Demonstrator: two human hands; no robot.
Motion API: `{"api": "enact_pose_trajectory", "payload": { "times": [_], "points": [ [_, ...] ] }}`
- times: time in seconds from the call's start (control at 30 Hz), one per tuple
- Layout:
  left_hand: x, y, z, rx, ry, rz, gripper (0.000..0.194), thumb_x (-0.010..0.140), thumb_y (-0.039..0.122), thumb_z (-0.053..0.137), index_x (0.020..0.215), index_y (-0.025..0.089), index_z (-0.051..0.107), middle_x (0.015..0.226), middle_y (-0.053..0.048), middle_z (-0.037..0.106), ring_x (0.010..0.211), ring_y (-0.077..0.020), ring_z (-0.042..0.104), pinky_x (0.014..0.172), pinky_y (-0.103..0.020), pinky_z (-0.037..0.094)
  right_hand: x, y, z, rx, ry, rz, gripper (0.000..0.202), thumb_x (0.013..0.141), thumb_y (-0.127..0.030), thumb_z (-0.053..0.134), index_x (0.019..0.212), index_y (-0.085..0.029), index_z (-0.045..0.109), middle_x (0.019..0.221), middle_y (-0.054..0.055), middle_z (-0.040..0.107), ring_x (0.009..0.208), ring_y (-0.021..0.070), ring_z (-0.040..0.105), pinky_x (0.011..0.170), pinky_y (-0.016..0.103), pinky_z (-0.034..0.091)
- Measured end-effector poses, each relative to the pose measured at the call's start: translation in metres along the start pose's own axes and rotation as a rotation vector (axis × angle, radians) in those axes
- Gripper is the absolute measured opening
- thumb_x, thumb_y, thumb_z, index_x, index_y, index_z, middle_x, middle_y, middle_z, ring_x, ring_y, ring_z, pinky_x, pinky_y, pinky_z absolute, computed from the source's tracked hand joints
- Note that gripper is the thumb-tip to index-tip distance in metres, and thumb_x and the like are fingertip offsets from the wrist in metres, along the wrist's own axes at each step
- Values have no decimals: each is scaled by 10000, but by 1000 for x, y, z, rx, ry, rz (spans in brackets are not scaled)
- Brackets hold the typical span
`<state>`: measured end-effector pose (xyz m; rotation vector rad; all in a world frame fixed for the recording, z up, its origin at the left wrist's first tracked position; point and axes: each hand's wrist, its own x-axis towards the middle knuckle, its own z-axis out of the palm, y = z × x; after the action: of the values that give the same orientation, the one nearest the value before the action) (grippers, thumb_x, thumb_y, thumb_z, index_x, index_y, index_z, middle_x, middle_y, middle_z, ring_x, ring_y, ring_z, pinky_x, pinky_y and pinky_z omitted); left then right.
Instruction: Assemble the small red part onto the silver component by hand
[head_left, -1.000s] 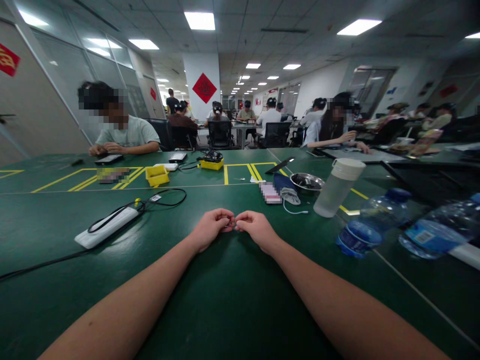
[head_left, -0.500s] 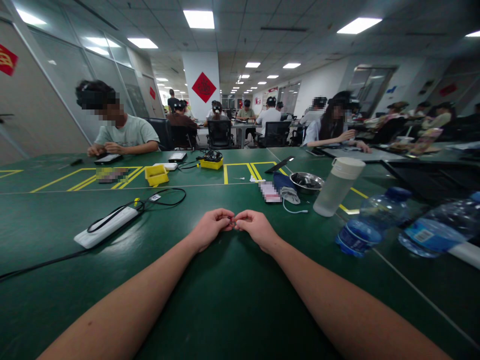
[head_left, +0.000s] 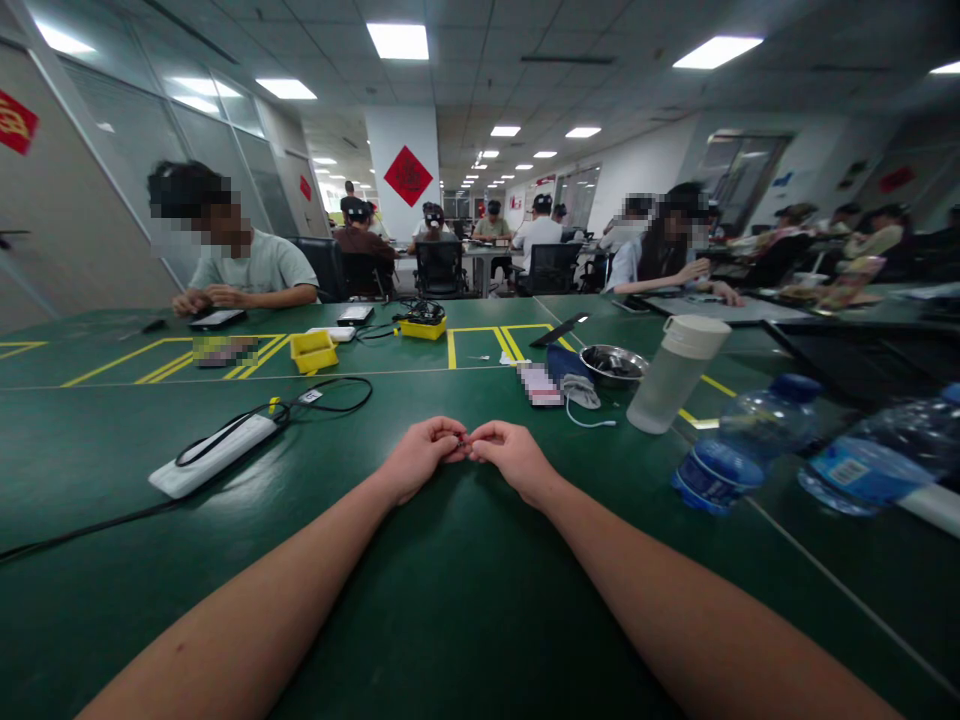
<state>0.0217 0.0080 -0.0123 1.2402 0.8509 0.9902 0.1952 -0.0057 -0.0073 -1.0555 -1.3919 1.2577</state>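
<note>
My left hand (head_left: 420,455) and my right hand (head_left: 514,455) rest on the green table (head_left: 450,590), a little ahead of me at its middle. Their fingertips meet, with the fingers of both curled in. Between the fingertips a tiny dark object (head_left: 465,447) is pinched by both hands; it is too small to tell what it is. Both bare forearms lie on the table and run back toward me.
A white power bank (head_left: 214,455) with a black cable lies to the left. A lidded translucent cup (head_left: 675,375), a metal bowl (head_left: 613,363) and two water bottles (head_left: 739,445) are at the right. A yellow box (head_left: 313,350) sits farther back. Other people sit across the table.
</note>
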Motion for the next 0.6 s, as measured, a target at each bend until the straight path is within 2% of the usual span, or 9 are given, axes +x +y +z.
{"api": "enact_pose_trajectory", "payload": {
  "times": [0.6],
  "points": [
    [-3, 5, 1, -17, 35, -11, 138, 818, 182, 616, 954, 156, 615, 906, -55, 660, 828, -139, 667, 793, -288, 551, 0, 3, 0, -10, 6, -11, 133, 704, -177, 655, 831, -138, 665, 704, 33, 697, 659, 152, 652, 642, 270, 496]
  ]
}}
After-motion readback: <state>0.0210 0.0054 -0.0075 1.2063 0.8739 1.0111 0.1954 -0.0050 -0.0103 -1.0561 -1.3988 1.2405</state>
